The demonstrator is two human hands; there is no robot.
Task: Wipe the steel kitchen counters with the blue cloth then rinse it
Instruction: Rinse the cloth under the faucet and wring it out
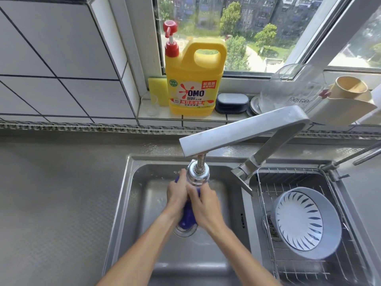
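Observation:
Both of my hands are over the left sink basin (144,203), right under the faucet head (198,174). Between them is the blue cloth (188,215), bunched into a roll that hangs down toward the drain. My left hand (177,193) grips the cloth from the left, fingers curled round it. My right hand (203,205) grips it from the right, thumb and fingers wrapped over the bunched fabric. The upper part of the cloth is hidden by my hands and the faucet head. The steel counter (57,203) lies to the left of the sink.
The faucet arm (243,129) reaches in from the right. In the right basin a wire rack (292,174) holds a blue-and-white bowl (305,221). On the window sill stand a yellow detergent jug (192,79), a yellow sponge (157,89), a small glass (149,104) and a dark soap box (232,102).

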